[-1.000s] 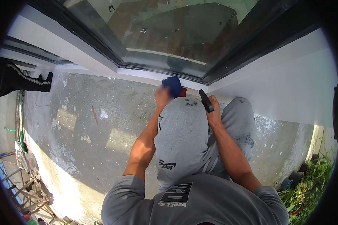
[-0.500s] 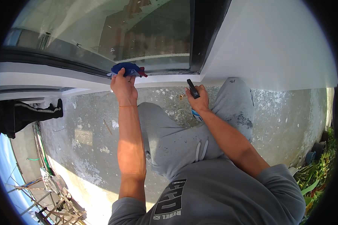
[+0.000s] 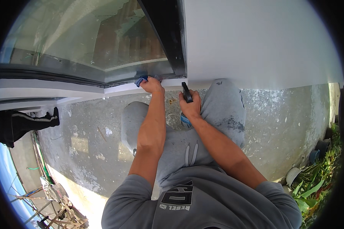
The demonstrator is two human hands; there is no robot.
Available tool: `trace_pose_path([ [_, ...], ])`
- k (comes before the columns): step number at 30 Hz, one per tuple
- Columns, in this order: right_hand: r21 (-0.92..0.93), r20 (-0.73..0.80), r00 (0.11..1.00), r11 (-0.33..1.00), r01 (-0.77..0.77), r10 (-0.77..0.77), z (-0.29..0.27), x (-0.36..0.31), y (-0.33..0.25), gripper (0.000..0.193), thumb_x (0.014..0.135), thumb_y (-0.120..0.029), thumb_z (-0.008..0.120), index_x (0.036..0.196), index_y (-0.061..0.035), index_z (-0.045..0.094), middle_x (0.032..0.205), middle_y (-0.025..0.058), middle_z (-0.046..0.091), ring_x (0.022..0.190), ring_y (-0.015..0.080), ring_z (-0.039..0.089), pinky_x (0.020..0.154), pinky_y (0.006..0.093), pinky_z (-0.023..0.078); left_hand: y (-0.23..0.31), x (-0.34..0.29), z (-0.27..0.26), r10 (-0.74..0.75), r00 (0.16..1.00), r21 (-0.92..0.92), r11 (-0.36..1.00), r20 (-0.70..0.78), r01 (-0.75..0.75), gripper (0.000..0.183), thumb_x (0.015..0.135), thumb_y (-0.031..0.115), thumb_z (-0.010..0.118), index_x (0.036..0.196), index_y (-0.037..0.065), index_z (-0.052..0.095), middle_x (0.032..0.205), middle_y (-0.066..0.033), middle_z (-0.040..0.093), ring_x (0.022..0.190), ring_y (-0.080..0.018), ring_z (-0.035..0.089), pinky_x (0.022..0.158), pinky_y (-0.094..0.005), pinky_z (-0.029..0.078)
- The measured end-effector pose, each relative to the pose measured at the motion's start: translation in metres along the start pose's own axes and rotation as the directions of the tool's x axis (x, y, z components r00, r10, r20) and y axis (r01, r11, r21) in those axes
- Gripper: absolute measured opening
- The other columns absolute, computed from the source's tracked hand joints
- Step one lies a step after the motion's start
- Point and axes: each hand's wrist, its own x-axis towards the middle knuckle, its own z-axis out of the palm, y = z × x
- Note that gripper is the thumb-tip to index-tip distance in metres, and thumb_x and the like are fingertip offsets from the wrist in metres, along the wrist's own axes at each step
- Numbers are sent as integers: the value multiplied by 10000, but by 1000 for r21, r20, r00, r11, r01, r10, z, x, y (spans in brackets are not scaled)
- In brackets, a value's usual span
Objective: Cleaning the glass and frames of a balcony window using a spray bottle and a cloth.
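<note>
My left hand [image 3: 154, 84] is closed on a blue cloth [image 3: 141, 81], pressing it to the bottom of the black window frame [image 3: 88, 81], near the frame's lower right corner. Part of the cloth is hidden behind my fingers. My right hand [image 3: 192, 106] grips a spray bottle [image 3: 186, 92] with a black head, held upright just below the white sill. Under my fist a bit of its blue and white body shows. The glass pane [image 3: 84, 49] rises above the sill, with reflections across it.
A white wall [image 3: 256, 42] stands right of the window. My knees are bent over the stained concrete floor [image 3: 283, 118]. At far left is another person's dark-trousered leg [image 3: 30, 120]. Plants and pots [image 3: 313, 183] line the right edge; wooden poles [image 3: 61, 212] lie lower left.
My left hand has moved right along the bottom of the frame with the cloth, which is now bunched tighter. The view has shifted right; my right hand still grips the spray bottle.
</note>
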Motion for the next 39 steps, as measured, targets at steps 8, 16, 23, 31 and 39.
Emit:
trace_pose_path([
  [8,114,-233,931,943,313,-281,-18,11,0,186,840,-103,701,755,3,573,753,141,513,698,316,530,648,433,430,-19,-102,9,-451,705,-17,836,547,548,181,925,-13,612,940,101,473,834,-48,539,732,-172,575,604,-343,491],
  [16,159,-152,935,926,342,-319,-35,-1,-24,112,889,-91,719,884,-4,649,819,73,566,739,201,587,686,336,462,29,17,-14,-247,964,-294,918,103,266,241,952,82,609,1055,97,392,1000,-104,564,775,-197,577,551,-420,510],
  [23,386,-222,952,877,286,-213,-75,-32,-54,104,911,-71,695,913,19,645,885,99,600,808,210,627,734,323,503,-33,-69,5,-319,826,-186,877,464,443,174,951,24,588,990,72,425,925,-87,568,748,-186,596,608,-364,519],
  [31,397,-229,893,801,448,-387,-157,-57,-75,166,993,-148,612,1080,-29,535,994,95,551,777,180,635,742,320,486,5,-89,10,-531,467,-128,553,707,823,114,985,0,496,1083,-41,536,996,-162,615,892,-273,642,896,-461,570],
  [39,495,-342,866,714,496,-364,-162,-46,-61,114,1017,-134,533,1084,-43,524,952,89,533,802,168,584,794,352,431,163,-73,-37,-130,172,-79,525,976,847,192,1010,76,490,1123,-58,567,1174,-217,657,1098,-310,660,984,-462,554],
])
